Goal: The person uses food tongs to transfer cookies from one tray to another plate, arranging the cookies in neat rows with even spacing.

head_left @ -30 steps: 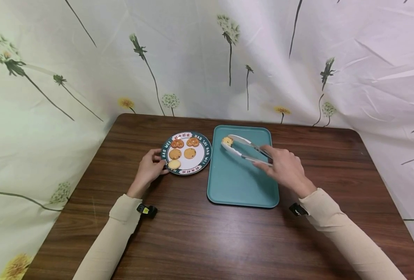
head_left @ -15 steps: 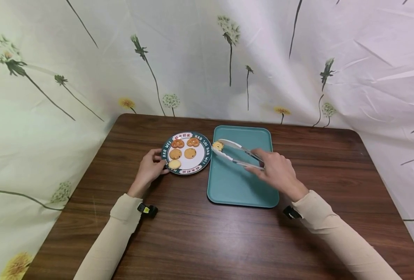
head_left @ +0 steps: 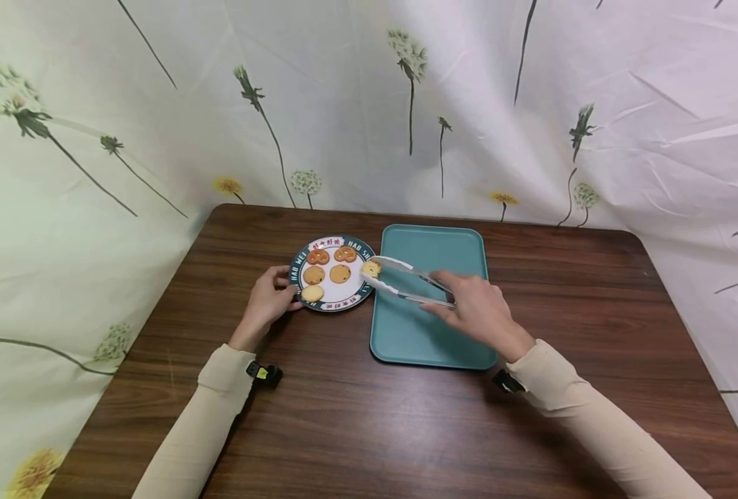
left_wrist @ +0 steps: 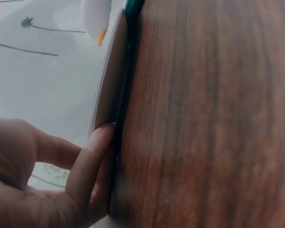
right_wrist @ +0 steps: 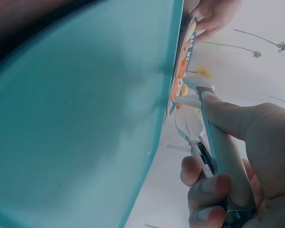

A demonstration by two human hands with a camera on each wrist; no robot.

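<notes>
A round plate (head_left: 345, 293) with a dark green lettered rim bears two pretzel-shaped biscuits (head_left: 318, 257), two round speckled biscuits (head_left: 340, 274) and a pale oval biscuit (head_left: 312, 293). My left hand (head_left: 269, 299) holds its left edge, the fingers bent at the rim in the left wrist view (left_wrist: 88, 175). In my right hand (head_left: 477, 305) is a pair of metal tongs (head_left: 406, 296) with white tips. Between those tips sits a scalloped yellow biscuit (head_left: 371, 268), over the plate's right rim. Whether it touches the plate cannot be told.
A teal rectangular tray (head_left: 431, 339) lies right of the plate, close against it, under the tongs and right hand. Both rest on a dark wooden table (head_left: 369, 430). A white cloth with dandelion prints (head_left: 344, 104) hangs behind the table.
My right hand has moved left with the tongs, carrying the scalloped biscuit from above the tray to the plate's right rim. The left hand and plate stay almost unmoved.
</notes>
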